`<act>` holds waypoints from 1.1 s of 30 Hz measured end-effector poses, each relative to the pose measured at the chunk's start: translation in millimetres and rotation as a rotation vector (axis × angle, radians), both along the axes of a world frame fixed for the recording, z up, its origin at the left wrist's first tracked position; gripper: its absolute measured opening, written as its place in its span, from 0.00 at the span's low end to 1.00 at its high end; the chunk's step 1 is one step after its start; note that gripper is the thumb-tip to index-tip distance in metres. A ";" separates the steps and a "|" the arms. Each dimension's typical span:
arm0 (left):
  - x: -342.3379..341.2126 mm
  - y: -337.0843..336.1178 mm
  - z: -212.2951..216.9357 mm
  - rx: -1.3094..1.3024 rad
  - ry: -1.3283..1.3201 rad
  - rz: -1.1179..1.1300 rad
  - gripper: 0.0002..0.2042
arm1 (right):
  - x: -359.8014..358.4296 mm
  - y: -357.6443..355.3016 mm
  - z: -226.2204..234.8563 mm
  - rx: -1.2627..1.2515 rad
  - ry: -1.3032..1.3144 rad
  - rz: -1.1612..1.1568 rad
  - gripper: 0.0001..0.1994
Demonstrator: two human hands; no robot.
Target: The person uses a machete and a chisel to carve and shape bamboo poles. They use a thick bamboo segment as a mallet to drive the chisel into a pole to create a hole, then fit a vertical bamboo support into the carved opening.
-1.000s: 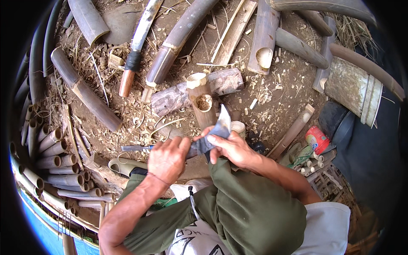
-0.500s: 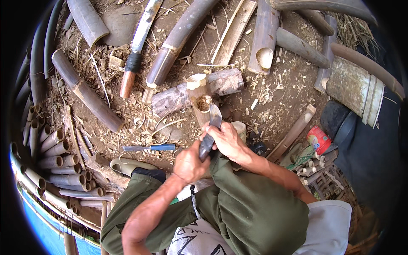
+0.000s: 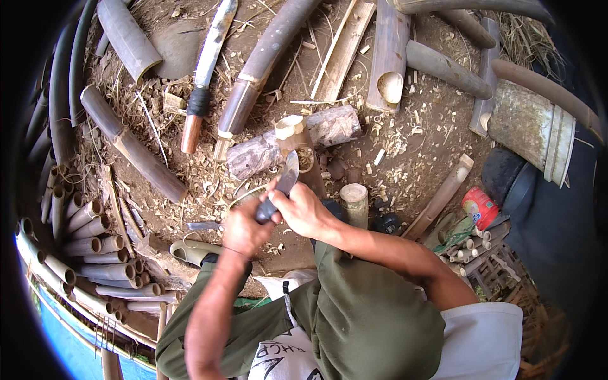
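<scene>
Ground (image 3: 437,136), bare earth littered with pale shavings, lies all round the fingers. Long bamboo pole (image 3: 253,82) well beyond them; dirty white bucket (image 3: 525,126) far to their right. Log (image 3: 339,125) beyond the fingers; notched bamboo piece (image 3: 292,128) leans over it, just ahead of them. Left hand (image 3: 244,223), blurred, has its fingers curled about the dark handle of a knife (image 3: 289,170); right hand (image 3: 305,210) clasps it too, closer to the blade. Blade points away from the fingers, overlapping the bamboo piece; contact unclear. Flat metal strip (image 3: 202,225) left of the left fingers.
</scene>
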State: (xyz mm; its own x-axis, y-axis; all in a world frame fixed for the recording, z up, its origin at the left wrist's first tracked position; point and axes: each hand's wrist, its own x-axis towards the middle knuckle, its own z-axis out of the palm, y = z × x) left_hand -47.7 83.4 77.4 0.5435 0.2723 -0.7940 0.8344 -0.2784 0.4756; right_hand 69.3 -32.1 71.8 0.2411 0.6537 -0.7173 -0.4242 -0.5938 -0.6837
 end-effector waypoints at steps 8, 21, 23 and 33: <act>200.6 69.4 95.1 0.387 0.031 -1.262 0.05 | 31.2 1.9 14.8 0.457 1.265 -1.142 0.16; 132.3 37.3 109.2 -0.164 0.331 -0.829 0.26 | 41.9 -29.0 56.2 0.200 0.940 -0.563 0.16; 116.5 28.8 111.7 -0.489 0.211 -0.601 0.39 | 49.4 -48.2 58.8 0.245 0.538 -0.488 0.13; 95.4 -108.8 7.4 -1.377 -0.384 1.279 0.29 | 146.0 -46.2 87.2 0.014 -0.862 1.123 0.20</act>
